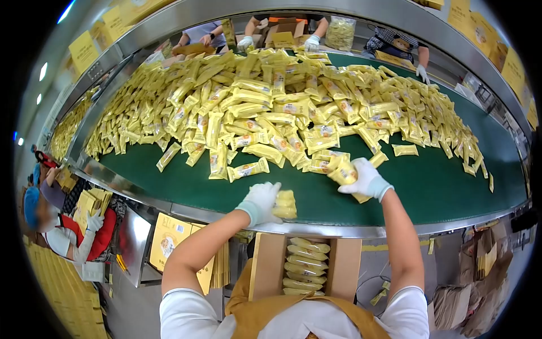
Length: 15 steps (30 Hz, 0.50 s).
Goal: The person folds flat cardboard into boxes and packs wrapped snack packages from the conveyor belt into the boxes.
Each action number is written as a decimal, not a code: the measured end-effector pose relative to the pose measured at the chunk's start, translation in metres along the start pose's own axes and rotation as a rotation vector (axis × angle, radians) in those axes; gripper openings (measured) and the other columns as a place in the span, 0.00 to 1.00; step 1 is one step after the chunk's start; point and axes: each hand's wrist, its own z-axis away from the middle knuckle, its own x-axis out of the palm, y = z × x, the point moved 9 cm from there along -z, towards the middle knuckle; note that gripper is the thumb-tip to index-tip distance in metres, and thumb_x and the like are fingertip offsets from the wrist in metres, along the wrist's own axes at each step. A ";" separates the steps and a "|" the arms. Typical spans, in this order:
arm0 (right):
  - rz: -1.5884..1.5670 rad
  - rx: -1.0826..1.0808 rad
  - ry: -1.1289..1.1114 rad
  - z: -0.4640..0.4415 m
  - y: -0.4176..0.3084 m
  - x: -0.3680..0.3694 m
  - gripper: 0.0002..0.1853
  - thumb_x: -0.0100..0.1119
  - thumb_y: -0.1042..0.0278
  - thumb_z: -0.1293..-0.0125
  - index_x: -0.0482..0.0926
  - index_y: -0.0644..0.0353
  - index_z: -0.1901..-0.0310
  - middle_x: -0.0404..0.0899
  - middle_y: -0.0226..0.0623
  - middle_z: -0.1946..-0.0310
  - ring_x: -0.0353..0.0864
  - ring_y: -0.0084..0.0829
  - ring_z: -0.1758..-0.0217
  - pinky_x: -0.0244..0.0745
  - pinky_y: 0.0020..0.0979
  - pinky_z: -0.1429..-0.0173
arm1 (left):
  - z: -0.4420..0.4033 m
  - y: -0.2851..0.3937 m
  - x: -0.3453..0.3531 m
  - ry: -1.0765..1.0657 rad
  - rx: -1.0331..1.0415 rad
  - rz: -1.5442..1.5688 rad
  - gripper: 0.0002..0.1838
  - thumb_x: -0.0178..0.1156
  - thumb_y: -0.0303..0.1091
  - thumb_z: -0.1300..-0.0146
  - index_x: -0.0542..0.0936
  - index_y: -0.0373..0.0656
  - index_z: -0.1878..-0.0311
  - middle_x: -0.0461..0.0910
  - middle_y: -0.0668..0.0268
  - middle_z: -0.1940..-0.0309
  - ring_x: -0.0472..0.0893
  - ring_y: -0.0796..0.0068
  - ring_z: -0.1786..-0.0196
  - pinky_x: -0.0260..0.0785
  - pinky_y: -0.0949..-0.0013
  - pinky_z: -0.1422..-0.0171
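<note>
My left hand (pixel 261 201), in a white glove, is closed at the side of a small stack of yellow wrapped snack packets (pixel 285 204) near the belt's front edge. My gloved right hand (pixel 367 179) grips yellow snack packets (pixel 342 171) at the near side of a big heap of the same packets (pixel 265 107). The heap lies on a green conveyor belt (pixel 169 183). Right in front of my body stands an open cardboard box (pixel 345 263), with a row of snack packets (pixel 306 264) inside. My palms and some fingertips are hidden.
A metal rail (pixel 339 231) edges the belt's near side. Flat yellow cartons (pixel 169 243) stand at lower left, by a person in a red apron (pixel 104 226). Across the belt are other people's gloved hands (pixel 312 43). Brown cardboard (pixel 451 305) lies at lower right.
</note>
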 end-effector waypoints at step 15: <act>0.213 -0.076 -0.111 0.054 -0.042 0.035 0.47 0.75 0.34 0.58 0.77 0.64 0.43 0.71 0.54 0.45 0.72 0.52 0.42 0.66 0.44 0.33 | -0.012 -0.084 -0.015 0.028 -0.229 -0.129 0.64 0.77 0.70 0.63 0.66 0.39 0.26 0.71 0.49 0.38 0.72 0.50 0.36 0.62 0.53 0.26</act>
